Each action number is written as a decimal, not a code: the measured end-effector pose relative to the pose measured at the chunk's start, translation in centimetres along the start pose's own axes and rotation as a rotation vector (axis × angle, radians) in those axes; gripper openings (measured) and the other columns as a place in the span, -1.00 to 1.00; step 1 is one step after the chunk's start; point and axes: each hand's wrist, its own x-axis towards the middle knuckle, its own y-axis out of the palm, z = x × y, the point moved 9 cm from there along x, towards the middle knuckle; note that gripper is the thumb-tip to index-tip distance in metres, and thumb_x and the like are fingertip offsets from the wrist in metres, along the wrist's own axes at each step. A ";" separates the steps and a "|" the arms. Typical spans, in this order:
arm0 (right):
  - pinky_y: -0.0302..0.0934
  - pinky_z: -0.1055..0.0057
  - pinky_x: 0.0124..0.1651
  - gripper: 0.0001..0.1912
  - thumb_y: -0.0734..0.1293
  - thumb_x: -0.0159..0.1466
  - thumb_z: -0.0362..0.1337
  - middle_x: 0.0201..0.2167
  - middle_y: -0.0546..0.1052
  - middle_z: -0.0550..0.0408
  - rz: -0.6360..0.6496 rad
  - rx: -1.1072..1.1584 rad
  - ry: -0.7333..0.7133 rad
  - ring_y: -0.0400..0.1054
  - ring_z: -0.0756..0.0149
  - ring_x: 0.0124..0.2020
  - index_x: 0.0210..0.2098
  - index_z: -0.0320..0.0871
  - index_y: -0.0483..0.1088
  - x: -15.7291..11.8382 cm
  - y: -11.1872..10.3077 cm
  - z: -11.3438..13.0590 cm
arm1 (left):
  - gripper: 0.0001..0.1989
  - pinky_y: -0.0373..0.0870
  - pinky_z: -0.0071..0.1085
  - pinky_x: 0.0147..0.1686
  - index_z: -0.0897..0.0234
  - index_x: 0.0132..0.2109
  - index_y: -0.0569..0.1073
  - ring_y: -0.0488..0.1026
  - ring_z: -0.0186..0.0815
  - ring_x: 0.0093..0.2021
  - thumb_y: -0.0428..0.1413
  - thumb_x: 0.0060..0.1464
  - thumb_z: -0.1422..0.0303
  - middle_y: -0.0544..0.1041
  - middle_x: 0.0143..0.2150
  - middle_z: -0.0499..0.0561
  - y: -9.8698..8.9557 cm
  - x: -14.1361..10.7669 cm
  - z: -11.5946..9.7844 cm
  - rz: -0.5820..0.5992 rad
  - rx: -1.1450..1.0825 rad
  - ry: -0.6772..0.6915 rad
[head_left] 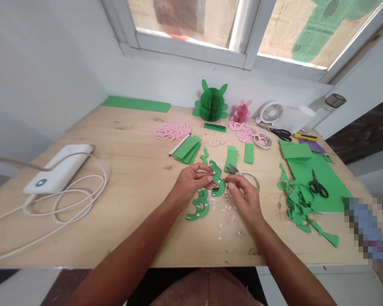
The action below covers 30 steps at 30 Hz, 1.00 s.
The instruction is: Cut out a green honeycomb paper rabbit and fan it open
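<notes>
Left fingers [203, 167] hold a wavy green cutout [217, 172].

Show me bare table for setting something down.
Widest: table between the white cable and left hand. Also bare: between green strip and white box. Crowded: around the right hand, with small scissors, paper bits; the right end, with green scraps; toward back center, with pink cutouts.

A single camera on the wearer's head looks forward and steeply down across the desk [134, 178]. It sits close above the lap [207, 290], so the left hand [193, 182] and right hand [247, 197] reach up from below to mid-frame. The view extends past the desk's far edge to the wall [166, 74] and the lower part of the window [255, 34]; the coarse-pixelled patch [368, 233] at lower right is hard to read.
</notes>
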 end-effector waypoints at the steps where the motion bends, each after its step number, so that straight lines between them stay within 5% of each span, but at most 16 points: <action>1: 0.28 0.34 -0.24 -0.83 0.23 0.26 -0.23 -0.29 0.54 0.03 0.024 0.040 0.030 0.41 0.25 -0.29 -0.21 -0.11 0.40 0.0 0.3 -0.3 | -0.67 0.40 -0.44 -0.44 0.34 -0.28 0.41 0.52 -0.31 -0.49 0.31 -0.21 0.31 0.56 -0.50 -0.01 -0.1 0.0 0.1 -0.013 -0.008 0.002; 9: 0.21 0.42 -0.39 -0.80 0.29 0.18 -0.21 -0.46 0.46 0.13 0.020 0.083 0.109 0.32 0.35 -0.45 -0.22 -0.13 0.37 0.0 0.8 -1.2 | -0.66 0.38 -0.46 -0.45 0.33 -0.28 0.39 0.51 -0.33 -0.51 0.31 -0.23 0.33 0.56 -0.53 -0.03 0.3 -0.2 0.4 -0.063 -0.032 -0.016; 15: 0.10 0.48 -0.50 -0.87 0.30 0.15 -0.22 -0.57 0.37 0.18 0.026 0.073 0.124 0.17 0.43 -0.56 -0.45 -0.15 0.35 0.1 1.1 -1.5 | -0.65 0.37 -0.44 -0.46 0.33 -0.27 0.38 0.50 -0.33 -0.52 0.30 -0.22 0.34 0.55 -0.52 -0.04 0.8 -0.2 0.7 -0.042 -0.024 -0.020; 30: 0.04 0.47 -0.50 -0.76 0.33 0.14 -0.10 -0.59 0.36 0.20 0.116 0.302 0.257 0.17 0.43 -0.57 -0.45 -0.16 0.36 0.0 2.3 -3.7 | -0.56 0.31 -0.46 -0.49 0.34 -0.20 0.35 0.47 -0.34 -0.55 0.31 -0.26 0.33 0.54 -0.53 -0.04 0.8 -0.3 0.6 -0.057 -0.031 -0.021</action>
